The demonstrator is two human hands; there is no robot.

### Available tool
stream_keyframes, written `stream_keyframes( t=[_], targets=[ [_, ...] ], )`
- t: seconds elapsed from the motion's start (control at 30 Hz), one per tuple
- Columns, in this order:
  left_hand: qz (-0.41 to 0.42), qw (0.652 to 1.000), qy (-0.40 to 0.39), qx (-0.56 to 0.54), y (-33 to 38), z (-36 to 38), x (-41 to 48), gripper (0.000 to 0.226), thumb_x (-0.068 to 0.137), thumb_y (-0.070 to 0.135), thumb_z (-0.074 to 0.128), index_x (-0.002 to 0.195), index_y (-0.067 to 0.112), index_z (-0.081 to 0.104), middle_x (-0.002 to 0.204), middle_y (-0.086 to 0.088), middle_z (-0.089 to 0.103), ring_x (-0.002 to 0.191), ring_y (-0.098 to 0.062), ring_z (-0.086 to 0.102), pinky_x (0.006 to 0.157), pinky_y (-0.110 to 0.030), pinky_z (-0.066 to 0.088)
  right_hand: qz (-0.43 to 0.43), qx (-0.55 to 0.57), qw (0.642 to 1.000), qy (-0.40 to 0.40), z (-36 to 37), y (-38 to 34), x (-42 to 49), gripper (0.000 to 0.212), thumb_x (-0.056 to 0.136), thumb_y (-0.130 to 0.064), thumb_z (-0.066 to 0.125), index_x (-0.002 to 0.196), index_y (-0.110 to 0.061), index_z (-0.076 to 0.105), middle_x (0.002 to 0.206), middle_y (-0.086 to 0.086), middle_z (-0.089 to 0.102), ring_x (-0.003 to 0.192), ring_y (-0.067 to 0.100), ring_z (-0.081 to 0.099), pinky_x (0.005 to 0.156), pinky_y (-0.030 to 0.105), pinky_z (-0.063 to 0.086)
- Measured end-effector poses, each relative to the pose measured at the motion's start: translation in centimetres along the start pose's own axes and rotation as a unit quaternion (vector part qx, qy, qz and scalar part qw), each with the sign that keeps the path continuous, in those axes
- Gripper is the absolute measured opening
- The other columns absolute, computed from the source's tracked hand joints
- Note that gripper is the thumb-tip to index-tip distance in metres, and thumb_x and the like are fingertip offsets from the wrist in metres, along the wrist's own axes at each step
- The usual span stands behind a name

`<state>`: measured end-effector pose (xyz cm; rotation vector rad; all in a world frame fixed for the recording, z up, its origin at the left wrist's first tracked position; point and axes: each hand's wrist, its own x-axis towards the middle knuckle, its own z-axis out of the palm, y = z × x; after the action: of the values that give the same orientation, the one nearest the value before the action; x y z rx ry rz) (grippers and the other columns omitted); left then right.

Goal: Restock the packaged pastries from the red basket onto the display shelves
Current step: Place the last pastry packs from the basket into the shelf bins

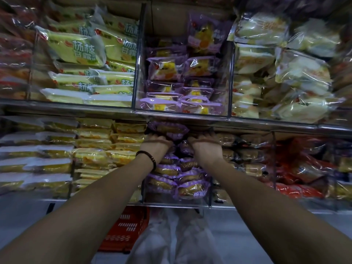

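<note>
Purple-wrapped pastries [177, 180], golden under clear film, stacked flat in the middle bay of the lower display shelves [76, 108]. Topmost pack [167, 129] tilted, perhaps not fully seated, right under the rail at 12 o'clock. Red basket [129, 225], slotted plastic, on the floor at 6 o'clock, contents hidden.

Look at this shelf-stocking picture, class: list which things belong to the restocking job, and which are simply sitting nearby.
Job: left hand and right hand, reaching into the lower middle compartment; purple pastry packs stacked there; red basket on the floor.
Nearby: green-yellow packs upper left; pale packs upper right; red packs lower right; bracelet on the left wrist.
</note>
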<state>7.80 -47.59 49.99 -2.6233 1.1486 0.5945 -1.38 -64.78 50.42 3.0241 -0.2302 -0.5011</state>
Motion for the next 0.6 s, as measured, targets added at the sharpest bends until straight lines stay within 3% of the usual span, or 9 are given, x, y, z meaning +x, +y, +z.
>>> stream_keyframes(
  t=[0.17,0.27,0.37,0.5,0.6],
  targets=[
    [0.000,1.000,-0.005,0.002,0.1,0.2,0.1,0.034,0.107,0.032,0.042,0.133,0.037,0.062,0.138,-0.006,0.061,0.128,-0.034,0.053,0.112,-0.043,0.038,0.020,-0.021,1.000,0.002,-1.2,-0.6,0.0,0.024,0.095,-0.028,0.063,0.119,-0.031,0.066,0.117,0.007,0.073,0.114,0.032,0.063,0.108,0.045,0.039],
    [-0.006,1.000,0.008,0.025,0.3,0.2,0.9,0.031,0.104,0.036,0.048,0.125,0.032,0.070,0.131,-0.004,0.068,0.124,-0.033,0.059,0.108,-0.041,0.040,0.026,-0.007,0.999,-0.020,-0.8,-1.4,0.4,0.033,0.094,-0.018,0.064,0.126,-0.029,0.065,0.118,0.006,0.072,0.109,0.031,0.068,0.087,0.038,0.046],
    [-0.016,1.000,0.007,0.024,0.4,0.3,1.8,0.031,0.101,0.038,0.053,0.119,0.026,0.074,0.123,-0.007,0.072,0.119,-0.033,0.063,0.102,-0.039,0.043,0.032,0.007,0.999,-0.034,0.2,-1.8,0.8,0.034,0.098,-0.010,0.056,0.127,-0.025,0.065,0.115,0.008,0.072,0.105,0.032,0.071,0.075,0.034,0.041],
    [-0.030,0.999,0.003,0.011,0.6,0.9,2.4,0.029,0.101,0.028,0.053,0.120,0.025,0.074,0.121,-0.010,0.072,0.112,-0.037,0.067,0.092,-0.041,0.053,0.037,0.028,0.997,-0.067,2.0,-2.2,1.4,0.034,0.100,-0.005,0.050,0.124,-0.023,0.067,0.112,0.009,0.074,0.100,0.034,0.072,0.069,0.036,0.045],
    [-0.027,1.000,-0.006,0.008,0.4,1.4,2.6,0.026,0.101,0.028,0.055,0.117,0.023,0.075,0.119,-0.009,0.073,0.110,-0.035,0.068,0.091,-0.043,0.055,0.049,0.053,0.995,-0.073,2.1,-2.3,2.3,0.028,0.097,-0.009,0.057,0.115,-0.026,0.072,0.109,0.007,0.076,0.099,0.032,0.074,0.069,0.034,0.050]
  ],
)
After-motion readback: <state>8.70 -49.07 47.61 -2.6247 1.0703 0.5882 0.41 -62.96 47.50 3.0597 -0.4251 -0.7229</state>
